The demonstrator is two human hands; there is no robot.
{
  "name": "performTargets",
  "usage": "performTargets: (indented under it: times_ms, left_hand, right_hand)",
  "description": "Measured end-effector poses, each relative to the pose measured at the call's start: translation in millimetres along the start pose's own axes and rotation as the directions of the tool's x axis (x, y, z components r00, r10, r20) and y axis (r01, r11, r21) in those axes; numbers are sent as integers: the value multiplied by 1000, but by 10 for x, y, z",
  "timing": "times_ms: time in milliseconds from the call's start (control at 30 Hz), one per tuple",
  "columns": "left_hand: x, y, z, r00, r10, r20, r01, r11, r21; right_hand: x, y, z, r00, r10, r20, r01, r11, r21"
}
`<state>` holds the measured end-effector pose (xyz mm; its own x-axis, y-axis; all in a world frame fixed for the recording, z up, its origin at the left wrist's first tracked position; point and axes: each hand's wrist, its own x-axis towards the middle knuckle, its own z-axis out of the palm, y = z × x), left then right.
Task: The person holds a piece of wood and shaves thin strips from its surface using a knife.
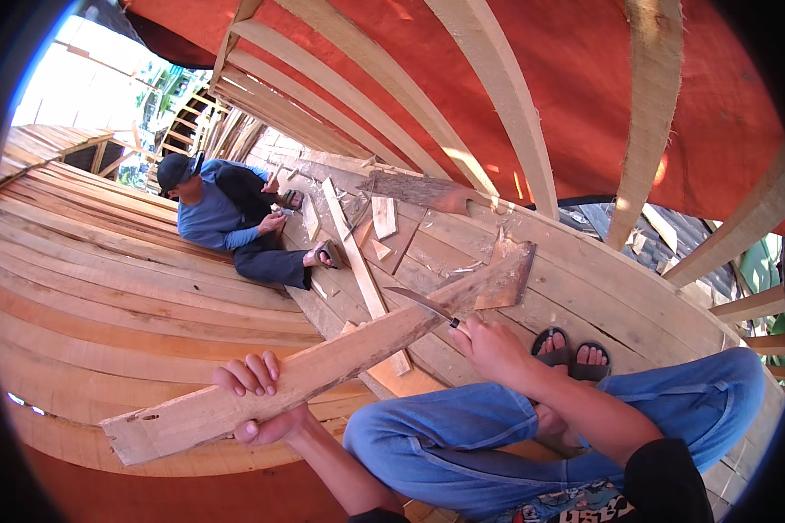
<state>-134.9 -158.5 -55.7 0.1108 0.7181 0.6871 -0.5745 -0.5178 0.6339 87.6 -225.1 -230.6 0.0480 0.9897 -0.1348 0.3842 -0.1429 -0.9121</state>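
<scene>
While left hand [257, 397] grips plank [323, 366], right hand [488, 344] holds knife [423, 303]

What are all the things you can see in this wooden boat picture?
Plank: one, pale wood, held across the lap.
Knife: one, grey blade, resting on the plank.
Hull planking: many boards, light brown, left side.
Ribs: several, pale curved timbers, overhead.
Tarp: one, red-orange, above.
Co-worker: one, blue top, dark cap, sitting farther back.
Sandals: two, dark, on the feet.
Left hand: gripping the plank.
Right hand: holding the knife.
</scene>
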Motion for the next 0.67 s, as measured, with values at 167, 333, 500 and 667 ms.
performTargets:
  times_ms: [167,333,500,667]
  left_hand:
    - [-9,-57,-10,998,44,-55,-43,999,21]
    - [-3,-3,9,999,6,49,-4,1000,-24]
    - [-15,-46,107,1000,27,-15,-27,999,33]
    - [-15,24,138,998,4,69,-10,997,82]
  right_hand:
    - [-54,-99,24,986,-166,2,166,986,16]
    - [-67,-181,-65,993,-120,3,120,992,-29]
    - [75,127,-95,999,-44,-15,43,996,-72]
    - [-118,-240,-16,996,-80,31,77,993,92]
